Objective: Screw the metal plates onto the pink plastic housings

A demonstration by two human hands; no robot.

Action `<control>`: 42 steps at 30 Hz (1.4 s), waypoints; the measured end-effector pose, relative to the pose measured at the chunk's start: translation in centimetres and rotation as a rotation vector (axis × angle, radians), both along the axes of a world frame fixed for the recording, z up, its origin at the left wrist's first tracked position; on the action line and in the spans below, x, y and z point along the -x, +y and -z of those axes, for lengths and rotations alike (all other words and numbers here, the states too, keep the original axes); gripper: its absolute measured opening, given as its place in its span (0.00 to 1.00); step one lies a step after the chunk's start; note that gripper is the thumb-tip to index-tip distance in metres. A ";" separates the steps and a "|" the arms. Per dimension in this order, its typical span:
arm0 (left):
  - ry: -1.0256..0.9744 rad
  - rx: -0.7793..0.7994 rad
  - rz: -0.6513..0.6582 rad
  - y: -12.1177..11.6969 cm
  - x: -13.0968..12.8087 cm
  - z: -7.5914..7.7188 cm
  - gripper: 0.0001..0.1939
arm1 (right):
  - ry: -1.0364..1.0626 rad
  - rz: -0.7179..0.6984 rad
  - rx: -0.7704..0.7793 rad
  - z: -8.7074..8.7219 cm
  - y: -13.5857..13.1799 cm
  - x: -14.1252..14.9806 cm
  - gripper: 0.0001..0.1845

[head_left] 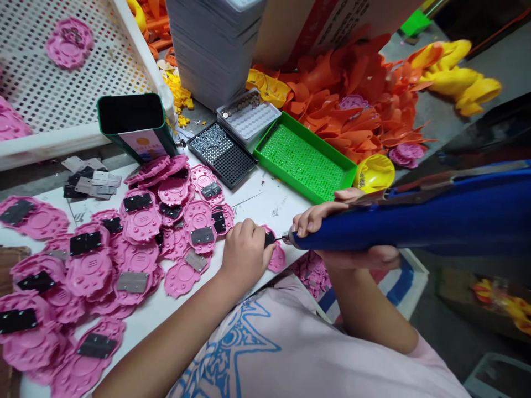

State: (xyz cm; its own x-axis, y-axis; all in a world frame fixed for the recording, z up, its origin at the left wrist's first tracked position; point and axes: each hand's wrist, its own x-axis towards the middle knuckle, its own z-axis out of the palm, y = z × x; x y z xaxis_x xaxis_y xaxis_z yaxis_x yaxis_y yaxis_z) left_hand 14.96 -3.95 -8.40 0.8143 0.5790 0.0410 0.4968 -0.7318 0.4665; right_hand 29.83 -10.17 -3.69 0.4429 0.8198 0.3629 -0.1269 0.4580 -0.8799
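Note:
My left hand [244,252] is closed on a pink plastic part [277,257] with a small black cover plate [269,238], holding it down at the table's near edge. My right hand [332,218] grips a blue electric screwdriver [415,218] lying almost level, its bit tip touching the black plate. Left of my hands lies a heap of pink parts [136,243], many fitted with black or grey plates.
A green tray [305,157], a black tray of screws [222,152] and a grey tray [249,116] sit behind. A green tin [135,127], loose grey plates [93,182], orange and yellow plastic parts [352,105] and a white perforated basket [62,83] surround them.

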 end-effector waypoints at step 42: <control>-0.133 0.069 0.096 -0.8 1.1 0.3 0.40 | 0.136 0.121 0.076 -4.0 13.7 0.2 0.23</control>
